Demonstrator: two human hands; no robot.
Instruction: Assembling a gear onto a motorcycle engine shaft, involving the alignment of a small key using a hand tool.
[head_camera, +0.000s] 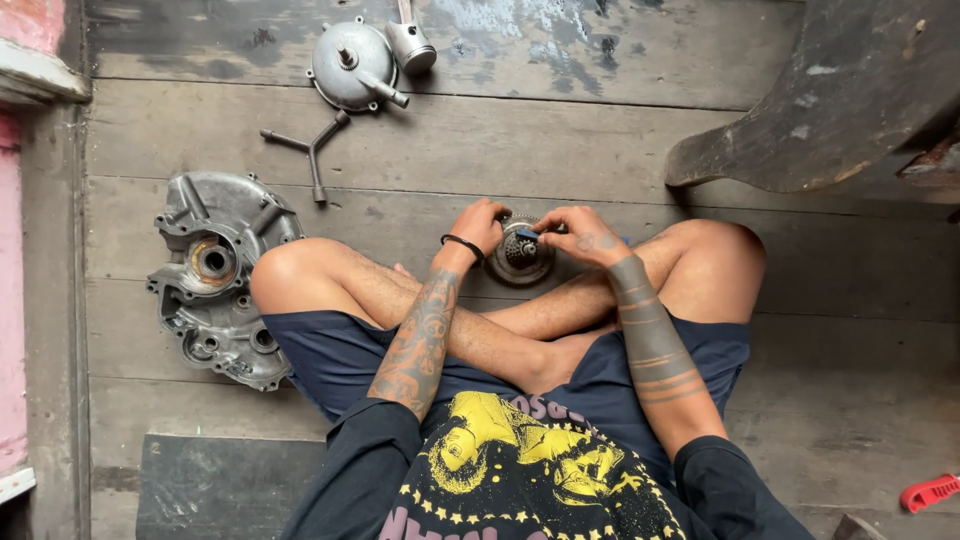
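Note:
I sit cross-legged on a wooden plank floor. A round metal gear assembly (520, 253) rests in front of my crossed shins. My left hand (478, 222) grips its left rim, fingers curled over the edge. My right hand (578, 233) holds a small blue-handled tool (528, 235) whose tip touches the top of the gear assembly. Both forearms are tattooed, and a black band circles my left wrist.
A grey engine crankcase half (218, 275) lies beside my left knee. Farther off sit a round metal cover (352, 65), a piston (411, 45) and a T-shaped wrench (312, 150). A dark wooden piece (830, 90) fills the upper right. A red tool handle (930, 492) lies at lower right.

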